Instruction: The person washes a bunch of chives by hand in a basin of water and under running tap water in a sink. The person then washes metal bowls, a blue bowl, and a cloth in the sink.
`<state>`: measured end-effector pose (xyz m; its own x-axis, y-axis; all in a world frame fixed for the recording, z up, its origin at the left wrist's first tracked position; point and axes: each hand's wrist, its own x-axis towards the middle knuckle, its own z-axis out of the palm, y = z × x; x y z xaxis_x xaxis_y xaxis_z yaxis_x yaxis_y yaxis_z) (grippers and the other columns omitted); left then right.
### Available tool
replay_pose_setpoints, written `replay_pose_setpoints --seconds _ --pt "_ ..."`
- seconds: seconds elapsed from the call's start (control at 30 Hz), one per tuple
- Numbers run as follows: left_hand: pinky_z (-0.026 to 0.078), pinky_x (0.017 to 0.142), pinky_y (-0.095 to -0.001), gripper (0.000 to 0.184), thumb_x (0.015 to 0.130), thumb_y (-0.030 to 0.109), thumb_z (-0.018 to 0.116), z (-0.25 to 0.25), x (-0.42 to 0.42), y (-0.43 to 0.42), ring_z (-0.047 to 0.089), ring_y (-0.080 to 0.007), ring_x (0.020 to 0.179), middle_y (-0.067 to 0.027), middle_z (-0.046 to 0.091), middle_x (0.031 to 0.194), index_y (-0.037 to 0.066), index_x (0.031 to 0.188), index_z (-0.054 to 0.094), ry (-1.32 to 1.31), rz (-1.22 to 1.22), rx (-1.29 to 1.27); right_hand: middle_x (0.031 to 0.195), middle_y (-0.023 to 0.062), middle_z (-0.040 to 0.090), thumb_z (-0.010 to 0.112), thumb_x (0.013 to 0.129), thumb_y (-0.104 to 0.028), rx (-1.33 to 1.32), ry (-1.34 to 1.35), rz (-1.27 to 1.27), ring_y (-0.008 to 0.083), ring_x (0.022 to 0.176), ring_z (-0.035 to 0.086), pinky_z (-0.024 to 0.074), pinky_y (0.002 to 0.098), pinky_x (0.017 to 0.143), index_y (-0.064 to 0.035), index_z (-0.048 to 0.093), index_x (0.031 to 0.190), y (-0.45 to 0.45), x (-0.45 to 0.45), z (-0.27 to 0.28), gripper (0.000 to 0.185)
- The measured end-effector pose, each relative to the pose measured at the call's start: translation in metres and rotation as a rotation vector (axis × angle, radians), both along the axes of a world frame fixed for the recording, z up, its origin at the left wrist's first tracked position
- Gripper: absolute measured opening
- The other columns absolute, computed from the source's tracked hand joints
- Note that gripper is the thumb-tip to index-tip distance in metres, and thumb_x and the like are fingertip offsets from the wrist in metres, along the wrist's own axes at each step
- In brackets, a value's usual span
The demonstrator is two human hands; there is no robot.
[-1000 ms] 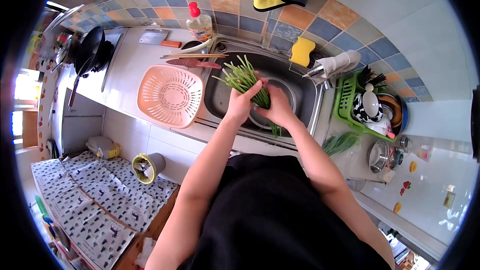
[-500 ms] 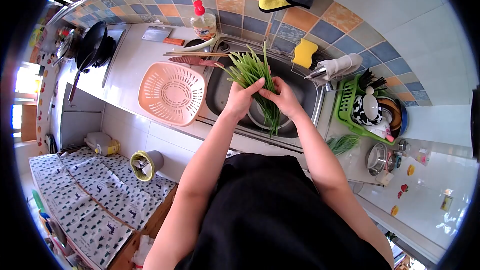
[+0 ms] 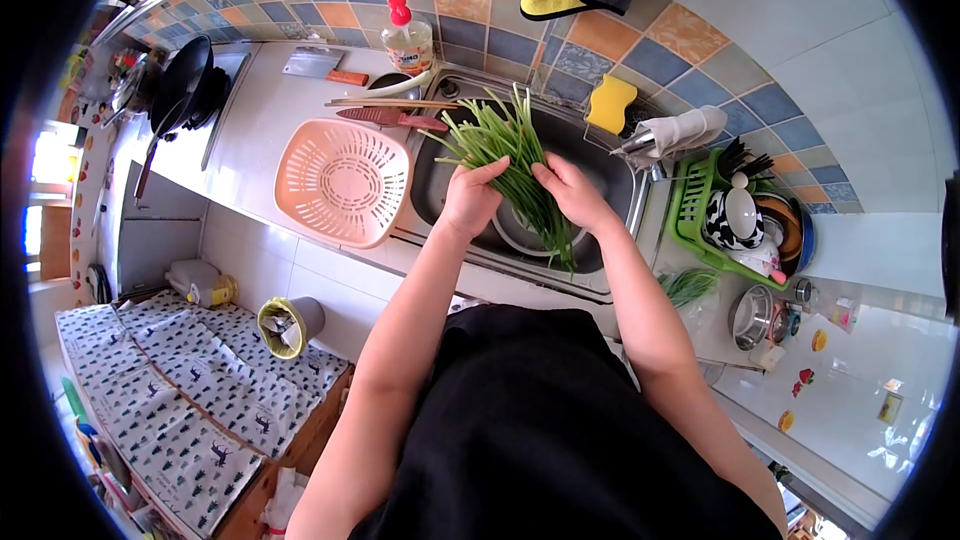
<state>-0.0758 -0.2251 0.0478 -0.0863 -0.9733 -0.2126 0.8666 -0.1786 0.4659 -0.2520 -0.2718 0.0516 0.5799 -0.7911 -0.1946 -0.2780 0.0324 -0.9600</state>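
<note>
A bunch of green chives [image 3: 515, 180] with pale stem ends spans the space between my hands over the metal sink [image 3: 430, 180]. My left hand [image 3: 472, 202] grips its left side, thumb laid across the stems. On the other side my right hand [image 3: 574, 198] holds it too, with thumb on top and fingers hidden behind. The stem ends point up toward the wall and the leafy tips hang down to the right. Under the tips, part of a round bowl [image 3: 507, 233] shows in the sink.
Left of the sink lie a pink colander [image 3: 343, 183], a pink-handled knife [image 3: 390, 118], chopsticks and a cleaver [image 3: 315, 63]. A soap bottle [image 3: 408, 37] stands behind. To the right are the faucet [image 3: 650, 140], a green dish rack [image 3: 690, 215] and more chives [image 3: 688, 286].
My hands have moved slightly apart, and the chives are spread a little wider. Their leafy tips have swung to the right.
</note>
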Motion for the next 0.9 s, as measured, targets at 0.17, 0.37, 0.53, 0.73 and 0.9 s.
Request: replay_pose_setpoints --seconds 0.17,0.37,0.53,0.73,0.9 --pt "0.043 0.095 -0.0349 0.033 0.088 -0.002 0.050 0.001 0.000 0.000 0.056 -0.0218 0.107 -0.0111 0.058 0.116 -0.002 0.121 0.051 -0.027 0.022 0.023 0.109 0.0078 0.061 0.062 0.090 -0.033 0.068 -0.064 -0.025 0.0138 0.101 0.054 0.0421 0.0280 0.090 0.0006 0.051 0.123 0.003 0.002 0.004 0.048" --pt "0.040 0.097 -0.0307 0.039 0.088 -0.001 0.054 -0.007 -0.014 0.000 0.053 -0.0177 0.111 -0.0066 0.057 0.118 0.002 0.127 0.048 -0.318 -0.035 0.046 0.119 0.0178 0.059 0.081 0.066 -0.035 -0.108 0.196 0.027 0.0345 0.111 0.056 0.0430 0.0380 0.093 -0.0058 0.052 0.124 0.001 0.008 0.001 0.071" --pt "0.033 0.104 -0.0297 0.058 0.090 0.001 0.054 -0.024 -0.025 0.001 0.044 -0.0170 0.125 -0.0077 0.045 0.137 0.005 0.143 0.031 -0.844 -0.030 -0.352 0.117 0.0163 0.056 0.083 0.057 -0.025 -0.363 0.254 -0.001 0.0332 0.111 0.050 0.0395 0.0414 0.097 -0.0077 0.056 0.115 -0.006 0.007 -0.029 0.066" --pt "0.038 0.101 -0.0331 0.055 0.081 -0.005 0.060 -0.016 -0.029 0.008 0.051 -0.0217 0.119 -0.0138 0.053 0.128 0.003 0.133 0.043 -0.993 -0.021 -0.334 0.121 0.0141 0.050 0.078 0.062 -0.015 -0.295 0.347 0.130 0.0308 0.115 0.047 0.0377 0.0374 0.101 -0.0081 0.056 0.118 0.001 0.016 0.003 0.060" --pt "0.039 0.099 -0.0348 0.041 0.088 0.003 0.055 -0.015 -0.032 0.010 0.055 -0.0226 0.112 -0.0108 0.060 0.117 0.003 0.127 0.047 -0.950 0.102 -0.210 0.130 0.0168 0.037 0.079 0.060 -0.017 -0.392 0.358 0.137 0.0321 0.119 0.044 0.0467 0.0404 0.093 -0.0138 0.037 0.135 0.011 0.010 -0.035 0.087"
